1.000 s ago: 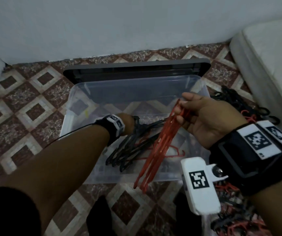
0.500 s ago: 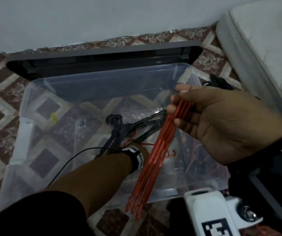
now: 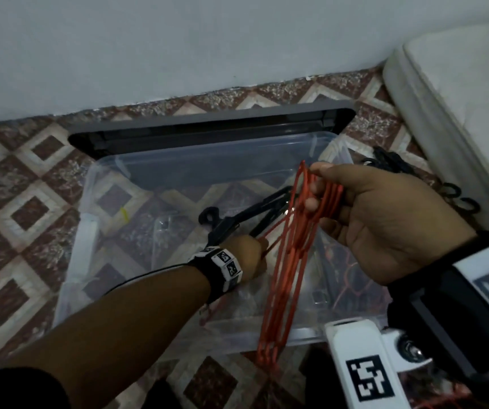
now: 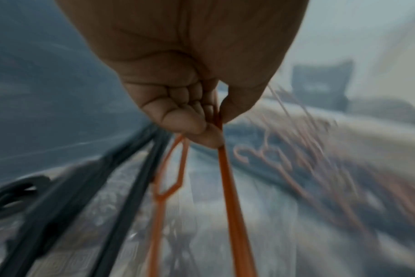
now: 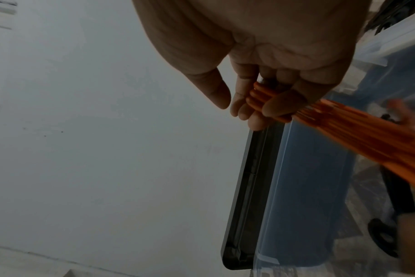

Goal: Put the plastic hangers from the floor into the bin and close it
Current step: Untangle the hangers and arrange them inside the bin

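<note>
A clear plastic bin (image 3: 86, 231) stands open on the tiled floor, its dark lid (image 3: 207, 128) lying behind it by the wall. Black hangers (image 3: 237, 219) lie inside the bin. My right hand (image 3: 317, 187) grips a bunch of red hangers (image 3: 290, 270) that hangs down over the bin's front rim. My left hand (image 3: 262, 249) is down inside the bin. In the left wrist view the left hand (image 4: 217, 120) pinches a single red hanger (image 4: 228, 178) between thumb and fingers, beside the black hangers (image 4: 83, 187). In the right wrist view the right hand (image 5: 256, 105) curls round the red bunch (image 5: 355, 131).
More black hangers (image 3: 393, 160) lie on the floor right of the bin, their hooks (image 3: 458, 199) against a white mattress (image 3: 458, 98). Red hangers (image 3: 444, 402) lie at the lower right. A grey wall (image 3: 178, 39) runs behind the lid.
My left hand has left the black hangers in the bin and now pinches a red hanger there. My right hand still holds the red bunch over the bin.
</note>
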Demonstrator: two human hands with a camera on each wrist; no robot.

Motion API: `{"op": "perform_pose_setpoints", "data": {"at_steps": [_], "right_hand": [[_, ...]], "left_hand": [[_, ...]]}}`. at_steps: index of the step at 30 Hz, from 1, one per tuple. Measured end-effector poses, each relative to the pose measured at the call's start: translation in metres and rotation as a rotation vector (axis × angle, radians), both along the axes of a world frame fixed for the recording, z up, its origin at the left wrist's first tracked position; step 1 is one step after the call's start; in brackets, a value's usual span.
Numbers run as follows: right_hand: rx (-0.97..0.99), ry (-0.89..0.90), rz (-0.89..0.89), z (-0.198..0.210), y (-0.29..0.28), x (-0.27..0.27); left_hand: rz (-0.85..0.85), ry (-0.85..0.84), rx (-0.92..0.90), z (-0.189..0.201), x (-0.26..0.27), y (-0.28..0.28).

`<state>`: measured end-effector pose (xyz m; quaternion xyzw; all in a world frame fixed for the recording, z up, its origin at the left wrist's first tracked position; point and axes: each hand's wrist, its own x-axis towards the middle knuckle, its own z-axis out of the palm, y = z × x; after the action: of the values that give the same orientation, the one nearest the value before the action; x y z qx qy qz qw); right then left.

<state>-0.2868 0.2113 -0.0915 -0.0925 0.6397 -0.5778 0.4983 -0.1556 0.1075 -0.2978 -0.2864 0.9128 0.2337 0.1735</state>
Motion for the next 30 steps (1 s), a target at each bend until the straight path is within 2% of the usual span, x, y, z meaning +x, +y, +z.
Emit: {"op": "perform_pose_setpoints", "data": {"at_steps": [2, 5, 12, 15, 20, 22, 26, 30], "right_hand": [[-0.012, 0.012, 0.011, 0.004, -0.001, 0.002], [-0.040, 0.038, 0.033, 0.007, 0.001, 0.003], [-0.034, 0.061, 0.070, 0.005, 0.004, -0.004], [-0.040, 0.058, 0.083, 0.003, 0.002, -0.006], [-0.037, 0.080, 0.067, 0.001, 0.001, -0.009], [-0.030, 0.070, 0.062, -0.002, 0.001, -0.012], [-0.016, 0.023, 0.041, -0.008, 0.002, -0.018], [-0.021, -0.004, 0.002, -0.008, 0.001, -0.020]], "left_hand": [[0.058, 0.139, -0.040, 0.010, 0.008, -0.008], [0.119, 0.222, -0.070, 0.035, 0.018, -0.017], [0.315, 0.034, -0.120, 0.066, 0.050, -0.047], [0.402, 0.017, -0.128, 0.074, 0.070, -0.057], [0.371, 0.013, -0.201, 0.094, 0.091, -0.059], [0.313, 0.090, -0.252, 0.107, 0.092, -0.053], [0.249, 0.352, -0.268, 0.141, 0.089, -0.040], [0.389, 0.619, -0.274, 0.161, 0.087, -0.040]]}}
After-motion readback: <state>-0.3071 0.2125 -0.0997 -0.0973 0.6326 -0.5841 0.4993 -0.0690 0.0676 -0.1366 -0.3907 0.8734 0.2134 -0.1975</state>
